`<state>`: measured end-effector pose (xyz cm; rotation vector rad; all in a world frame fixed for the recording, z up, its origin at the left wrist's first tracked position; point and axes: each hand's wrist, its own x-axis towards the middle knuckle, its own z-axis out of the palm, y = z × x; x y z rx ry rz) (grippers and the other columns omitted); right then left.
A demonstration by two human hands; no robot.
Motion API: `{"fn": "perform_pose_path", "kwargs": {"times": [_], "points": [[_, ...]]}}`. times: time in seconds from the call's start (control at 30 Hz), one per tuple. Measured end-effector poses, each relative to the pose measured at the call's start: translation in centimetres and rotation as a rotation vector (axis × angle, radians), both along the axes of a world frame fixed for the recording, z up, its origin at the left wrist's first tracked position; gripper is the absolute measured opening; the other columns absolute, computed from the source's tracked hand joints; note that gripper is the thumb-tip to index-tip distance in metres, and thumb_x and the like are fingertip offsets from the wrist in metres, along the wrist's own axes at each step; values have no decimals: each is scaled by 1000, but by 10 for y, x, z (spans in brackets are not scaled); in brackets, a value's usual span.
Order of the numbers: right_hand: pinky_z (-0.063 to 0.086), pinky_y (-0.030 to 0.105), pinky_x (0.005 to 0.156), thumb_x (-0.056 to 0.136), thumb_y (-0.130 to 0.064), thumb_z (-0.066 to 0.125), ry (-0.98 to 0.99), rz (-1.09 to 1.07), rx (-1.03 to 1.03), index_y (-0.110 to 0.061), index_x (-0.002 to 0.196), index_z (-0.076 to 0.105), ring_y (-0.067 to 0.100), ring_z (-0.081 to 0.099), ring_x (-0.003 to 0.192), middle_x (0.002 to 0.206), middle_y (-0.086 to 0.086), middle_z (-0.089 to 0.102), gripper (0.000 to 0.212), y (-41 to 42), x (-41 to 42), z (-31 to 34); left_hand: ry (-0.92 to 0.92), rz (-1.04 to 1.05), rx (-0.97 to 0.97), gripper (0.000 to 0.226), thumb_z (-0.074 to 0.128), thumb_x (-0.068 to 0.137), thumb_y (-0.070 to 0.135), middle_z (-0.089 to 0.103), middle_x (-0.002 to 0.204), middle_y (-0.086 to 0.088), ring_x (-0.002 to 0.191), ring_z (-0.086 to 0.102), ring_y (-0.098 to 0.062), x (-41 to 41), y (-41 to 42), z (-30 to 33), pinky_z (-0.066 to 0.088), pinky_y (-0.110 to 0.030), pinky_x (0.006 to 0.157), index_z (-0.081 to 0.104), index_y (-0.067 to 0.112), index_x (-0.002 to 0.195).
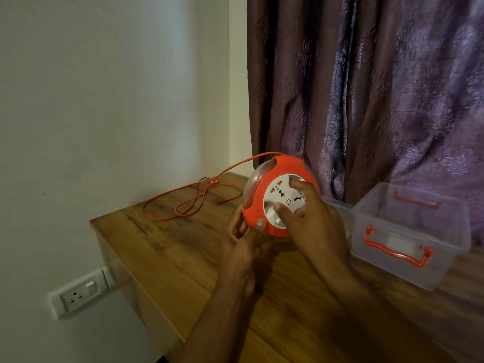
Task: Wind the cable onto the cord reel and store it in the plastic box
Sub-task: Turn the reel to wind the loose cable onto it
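Standing tilted above the wooden table [183,271], the red cord reel [264,189] is gripped at its lower rim by the left hand [245,238], while the right hand [306,213] pinches its white hub. The cable [183,203] lies looped on the table behind; the plastic box [408,239] sits open to the right.

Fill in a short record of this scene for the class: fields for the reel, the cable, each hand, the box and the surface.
cord reel: red with a white socket face, held tilted above the table
cable: red, mostly unwound, lying in loose loops on the table, running up to the reel's top
left hand: grips the reel's lower rim
right hand: fingers and thumb on the white face
plastic box: clear, red handles, open, nothing visible inside, right of the reel
surface: wooden table
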<state>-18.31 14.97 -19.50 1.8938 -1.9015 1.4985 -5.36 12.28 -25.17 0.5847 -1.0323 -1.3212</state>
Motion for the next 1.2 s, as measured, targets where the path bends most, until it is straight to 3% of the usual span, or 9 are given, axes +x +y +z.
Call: {"fn": "perform_pose_path", "kwargs": {"times": [0.07,0.17,0.33,0.43,0.53,0.63,0.8,0.9,1.2], "points": [[41,29,66,80,-53,61,-65,11,24,-44,121,42,20,63,87,75,-11,65,47,0,-1,1,12,2,4,55,76,80,28,72,120,2,107,70,-23,0,1,1,60,-43,81,58,33,131],[40,29,67,82,-49,60,-62,35,48,-44,123,42,18,63,86,73,-13,61,45,1,-1,3,23,10,14,57,76,78,28,72,120,1,108,70,-25,1,0,1,60,-45,82,57,31,132],[48,33,70,84,-40,61,94,20,2,-38,132,39,21,62,91,100,-1,67,52,6,1,6,40,23,41,50,76,73,32,73,117,4,106,71,-23,1,0,3,60,-43,81,61,40,121],[53,40,75,88,-36,57,228,-15,-16,-38,137,31,26,60,100,129,3,50,56,10,2,7,56,41,70,47,76,71,32,74,113,6,104,71,-21,3,-1,3,60,-43,80,62,43,115],[51,35,66,90,-27,53,427,-33,-12,-39,137,28,29,62,95,138,4,35,55,10,8,3,67,42,91,47,77,69,32,74,113,7,103,72,-22,3,1,5,60,-40,77,62,43,112],[52,35,71,86,-15,58,486,-8,15,-41,132,34,32,58,107,148,3,24,58,8,12,1,70,44,88,52,78,68,33,75,113,6,101,73,-21,2,3,6,61,-35,72,61,40,116],[52,38,83,89,-19,54,544,113,65,-46,129,35,35,51,118,155,0,11,51,7,5,3,78,50,103,59,78,69,33,75,112,7,100,73,-20,3,2,6,61,-38,75,58,38,125],[46,39,95,91,-16,51,574,146,152,-50,137,27,30,39,130,157,-6,1,62,9,0,7,88,49,117,59,77,69,31,76,110,8,99,73,-20,3,3,7,60,-38,75,57,37,125],[44,40,100,91,-27,53,607,124,168,-50,137,27,29,36,133,156,-6,1,57,15,-5,11,73,31,135,59,77,66,31,76,108,7,99,73,-21,4,5,9,61,-36,70,60,36,123]]}}
